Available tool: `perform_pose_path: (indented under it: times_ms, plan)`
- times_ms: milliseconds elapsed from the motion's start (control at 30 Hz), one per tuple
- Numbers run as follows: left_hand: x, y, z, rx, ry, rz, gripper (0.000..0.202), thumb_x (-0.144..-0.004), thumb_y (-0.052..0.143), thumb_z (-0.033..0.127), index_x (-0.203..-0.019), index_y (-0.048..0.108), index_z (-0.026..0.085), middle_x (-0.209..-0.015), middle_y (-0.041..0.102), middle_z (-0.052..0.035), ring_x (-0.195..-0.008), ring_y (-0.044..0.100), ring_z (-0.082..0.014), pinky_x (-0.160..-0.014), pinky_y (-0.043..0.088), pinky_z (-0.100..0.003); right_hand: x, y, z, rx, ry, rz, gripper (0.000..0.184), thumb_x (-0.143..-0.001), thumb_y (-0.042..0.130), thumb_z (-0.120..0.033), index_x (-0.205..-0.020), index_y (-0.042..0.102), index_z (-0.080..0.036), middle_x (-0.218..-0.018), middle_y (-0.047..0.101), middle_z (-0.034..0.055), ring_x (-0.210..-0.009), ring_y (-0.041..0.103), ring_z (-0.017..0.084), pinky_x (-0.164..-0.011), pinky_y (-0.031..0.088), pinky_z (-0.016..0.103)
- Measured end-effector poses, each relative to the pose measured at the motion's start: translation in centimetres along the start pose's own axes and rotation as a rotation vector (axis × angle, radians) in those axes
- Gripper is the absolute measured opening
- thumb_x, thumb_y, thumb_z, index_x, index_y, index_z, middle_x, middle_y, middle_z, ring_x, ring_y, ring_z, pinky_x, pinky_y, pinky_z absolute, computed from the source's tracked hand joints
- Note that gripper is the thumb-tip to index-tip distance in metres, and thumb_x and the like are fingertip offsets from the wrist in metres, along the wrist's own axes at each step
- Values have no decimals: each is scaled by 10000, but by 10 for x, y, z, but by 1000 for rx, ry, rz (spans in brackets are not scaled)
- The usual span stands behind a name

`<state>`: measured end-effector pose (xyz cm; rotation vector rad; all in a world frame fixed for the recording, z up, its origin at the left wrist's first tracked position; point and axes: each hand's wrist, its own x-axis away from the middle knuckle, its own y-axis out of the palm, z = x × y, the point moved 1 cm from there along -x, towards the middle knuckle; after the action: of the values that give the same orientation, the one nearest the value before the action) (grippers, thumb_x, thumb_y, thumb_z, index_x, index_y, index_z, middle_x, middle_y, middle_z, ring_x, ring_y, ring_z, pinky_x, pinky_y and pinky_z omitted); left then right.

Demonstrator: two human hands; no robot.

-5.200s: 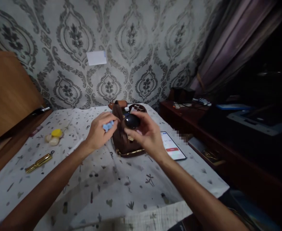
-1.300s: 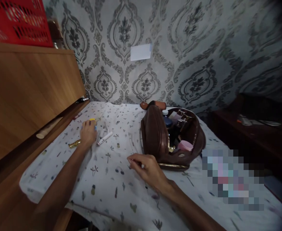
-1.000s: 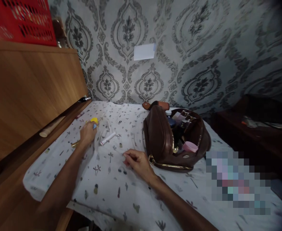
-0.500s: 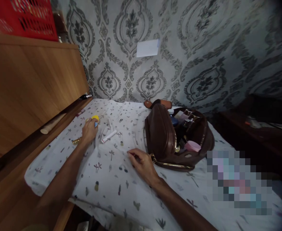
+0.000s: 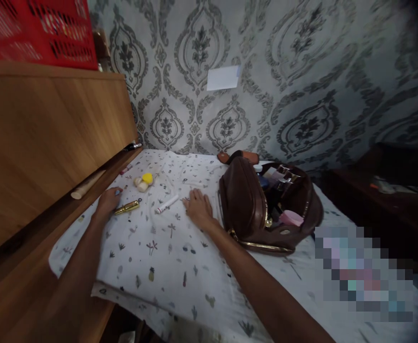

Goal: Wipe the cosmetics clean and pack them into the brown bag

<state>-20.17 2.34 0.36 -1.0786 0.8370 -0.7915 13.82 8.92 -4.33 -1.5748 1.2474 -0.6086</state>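
My left hand [image 5: 106, 205], at the left side of the patterned sheet, has its fingers closed on a small light-blue object [image 5: 117, 192], mostly hidden by them. Just beside that hand lies a shiny gold tube [image 5: 127, 207], like a lipstick. Farther back, a rounded yellow piece [image 5: 147, 178] sits against beige lumps [image 5: 142, 186], which look like makeup sponges. Palm down on the sheet, my right hand [image 5: 199, 208] rests with its fingers stretched out, between a white tube [image 5: 167, 204] and an open brown cosmetic bag [image 5: 239, 195].
Inside the bag are a pink cup-like item [image 5: 291, 218] and a blue bottle with a white cap [image 5: 262, 181]. A brown strap-like item [image 5: 250, 157] lies behind it. A wooden cabinet [image 5: 52, 133] bounds the left side, and patterned wallpaper [image 5: 194, 114] the back.
My left hand has moved left and toward me with the light-blue object, leaving the yellow and beige pieces uncovered. My right hand has moved forward and flattened on the sheet.
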Motion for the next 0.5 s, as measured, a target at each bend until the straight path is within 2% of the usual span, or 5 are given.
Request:
perform_pose_path:
  times_ms: [67, 167, 333, 500]
  plan:
    - [5, 4, -9, 18, 3, 16, 410, -818, 458, 155, -1141, 707, 196, -1231, 711, -73, -1158, 642, -244, -983, 492, -320, -3, 3, 16, 35, 37, 30, 580, -999, 387, -389, -1489, 396, -79, -1567, 376, 210, -1494, 286, 288, -1197, 200, 491]
    - [8, 8, -15, 49, 6, 34, 437, -801, 459, 131, -1159, 703, 184, -1240, 706, -86, -1169, 638, -261, -1007, 483, -347, -1, 2, 32, 81, 114, 53, 644, -1002, 361, -448, -1485, 387, -23, -1569, 359, 234, -1490, 292, 293, -1202, 179, 465]
    - [7, 11, -17, 100, 26, 71, 440, -762, 479, 99, -1117, 721, 194, -1231, 712, -76, -1179, 632, -257, -1051, 459, -353, 2, -5, 27, 128, 186, 16, 685, -1010, 334, -452, -1483, 363, 43, -1581, 318, 255, -1502, 255, 313, -1201, 175, 434]
    - [11, 4, -14, 129, 33, 106, 418, -761, 475, 95, -1085, 727, 170, -1158, 737, -94, -1125, 660, -263, -1017, 481, -353, 4, -10, 22, 145, 146, 35, 615, -1008, 347, -411, -1454, 424, 6, -1554, 378, 249, -1476, 316, 302, -1182, 221, 442]
